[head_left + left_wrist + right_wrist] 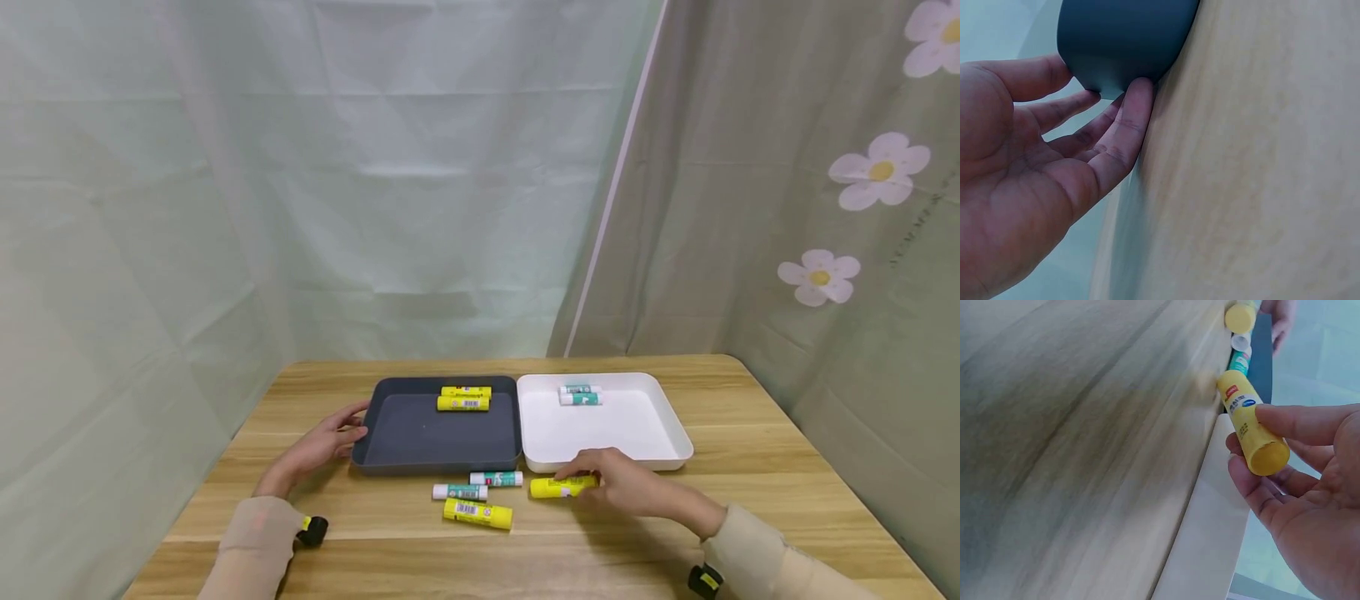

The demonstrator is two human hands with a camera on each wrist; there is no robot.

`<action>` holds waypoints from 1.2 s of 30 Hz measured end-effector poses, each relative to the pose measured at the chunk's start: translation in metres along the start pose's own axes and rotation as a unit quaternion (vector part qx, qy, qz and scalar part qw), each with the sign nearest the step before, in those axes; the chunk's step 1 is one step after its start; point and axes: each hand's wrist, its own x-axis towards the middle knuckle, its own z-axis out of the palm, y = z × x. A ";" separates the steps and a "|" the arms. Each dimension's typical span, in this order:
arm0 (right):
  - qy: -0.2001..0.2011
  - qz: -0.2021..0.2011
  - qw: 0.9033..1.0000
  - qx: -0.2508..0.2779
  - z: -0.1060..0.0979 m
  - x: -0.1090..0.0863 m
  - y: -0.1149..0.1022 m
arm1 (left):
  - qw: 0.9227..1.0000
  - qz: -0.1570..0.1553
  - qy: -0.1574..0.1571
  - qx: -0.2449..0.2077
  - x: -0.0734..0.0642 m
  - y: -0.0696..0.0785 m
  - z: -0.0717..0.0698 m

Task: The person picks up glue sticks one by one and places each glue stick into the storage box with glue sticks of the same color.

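My right hand [626,483] pinches a yellow glue stick [547,488] between thumb and fingers, just in front of the white tray [585,437]. The right wrist view shows the held stick [1244,415] with its end toward the camera. At the left, my left hand [326,442] touches the outer side of the dark grey tray [408,433] with its fingertips, fingers loosely bent. Two yellow glue sticks [462,404] lie side by side in the dark tray. In the white tray lie two white-and-green glue sticks [581,399].
In front of the dark tray lie two white-and-green glue sticks [459,492] and another yellow glue stick [477,513]. Both trays stand side by side on the wooden table [375,558]. A pale curtain [420,208] hangs behind the table.
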 end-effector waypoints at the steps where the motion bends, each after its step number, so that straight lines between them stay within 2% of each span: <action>1: -0.001 -0.001 1.000 0.002 -0.001 0.000 0.000 | 1.000 0.001 -0.001 0.001 0.000 0.000 0.000; 13: 0.016 -0.005 0.998 0.057 -0.015 0.003 -0.007 | 1.000 0.005 -0.003 -0.002 0.000 -0.002 0.000; 18: 0.016 0.006 0.998 0.053 -0.023 0.008 -0.003 | 1.000 0.005 -0.002 0.000 -0.001 -0.002 -0.001; 29: 0.042 0.023 0.997 0.056 -0.038 0.025 -0.003 | 1.000 -0.003 0.004 0.008 0.000 -0.002 0.000; 36: 0.048 0.016 0.997 0.053 -0.044 0.035 -0.005 | 1.000 -0.006 0.006 0.000 0.000 -0.002 0.000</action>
